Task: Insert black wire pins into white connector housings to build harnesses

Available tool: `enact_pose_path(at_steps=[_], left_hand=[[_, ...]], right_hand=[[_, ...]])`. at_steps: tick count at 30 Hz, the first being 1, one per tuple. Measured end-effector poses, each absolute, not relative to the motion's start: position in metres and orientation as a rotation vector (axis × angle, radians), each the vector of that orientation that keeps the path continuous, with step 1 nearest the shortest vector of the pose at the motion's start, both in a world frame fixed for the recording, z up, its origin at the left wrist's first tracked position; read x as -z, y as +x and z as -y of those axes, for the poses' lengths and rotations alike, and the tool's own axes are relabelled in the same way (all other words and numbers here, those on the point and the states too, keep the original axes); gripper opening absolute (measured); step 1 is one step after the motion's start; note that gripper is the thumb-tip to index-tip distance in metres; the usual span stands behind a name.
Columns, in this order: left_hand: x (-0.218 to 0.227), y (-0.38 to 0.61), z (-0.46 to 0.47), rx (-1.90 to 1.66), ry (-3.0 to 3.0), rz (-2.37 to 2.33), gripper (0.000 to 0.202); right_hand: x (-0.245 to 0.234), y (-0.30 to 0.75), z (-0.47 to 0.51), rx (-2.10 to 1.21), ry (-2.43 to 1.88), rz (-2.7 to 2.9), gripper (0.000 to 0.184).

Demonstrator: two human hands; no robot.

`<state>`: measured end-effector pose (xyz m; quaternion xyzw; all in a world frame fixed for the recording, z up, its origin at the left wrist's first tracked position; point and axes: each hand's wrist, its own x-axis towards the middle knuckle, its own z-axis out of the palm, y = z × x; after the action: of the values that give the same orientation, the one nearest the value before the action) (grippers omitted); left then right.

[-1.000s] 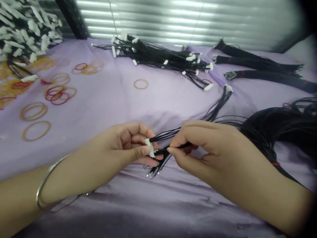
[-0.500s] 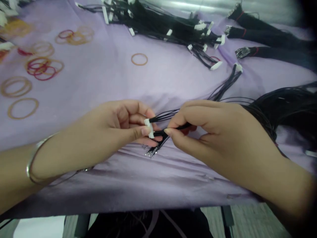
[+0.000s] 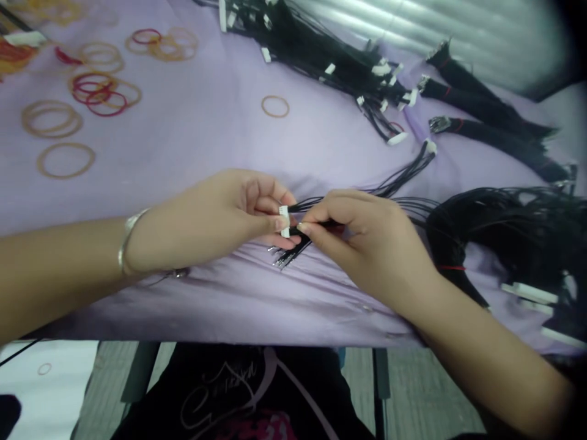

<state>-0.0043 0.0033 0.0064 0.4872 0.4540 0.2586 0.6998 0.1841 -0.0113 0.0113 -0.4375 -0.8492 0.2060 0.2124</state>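
The white connector is pinched between the thumb and fingers of the left hand. Just beside, the right hand pinches black wires. Right of this hand lies a wire bundle; rubber bands lie beyond the left hand.

On lilac cloth | left: loose tan and red rubber bands | behind: black wire harnesses with white connectors | right: coiled black wires | far right, behind those: tied black wire bundles
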Motion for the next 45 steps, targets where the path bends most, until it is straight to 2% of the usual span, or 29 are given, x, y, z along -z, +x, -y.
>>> enact_pose_path(at_steps=[6,12,16,20,26,45], left_hand=[[0.002,-0.006,-0.002,-0.616,1.015,-0.969,0.009],[-0.002,-0.006,-0.002,-0.628,0.964,-0.908,0.007],[-0.004,-0.009,-0.002,-0.575,1.04,-0.886,0.01],[0.0,-0.012,-0.004,-0.55,1.057,-0.858,0.009],[0.0,-0.016,-0.005,-0.547,1.003,-0.86,0.012],[-0.001,-0.013,-0.007,-0.51,1.074,-0.842,0.012]], right_hand=[[-0.013,0.184,0.013,-0.601,-1.195,2.367,0.012],[-0.024,0.189,0.018,-0.249,-1.057,2.136,0.008],[-0.016,0.188,0.015,-0.334,-0.891,2.29,0.02],[-0.011,0.188,0.011,-0.421,-0.899,2.414,0.029],[-0.016,0.192,0.011,-0.451,-1.094,2.282,0.024],[-0.005,0.185,0.016,-0.362,-1.072,2.273,0.011]])
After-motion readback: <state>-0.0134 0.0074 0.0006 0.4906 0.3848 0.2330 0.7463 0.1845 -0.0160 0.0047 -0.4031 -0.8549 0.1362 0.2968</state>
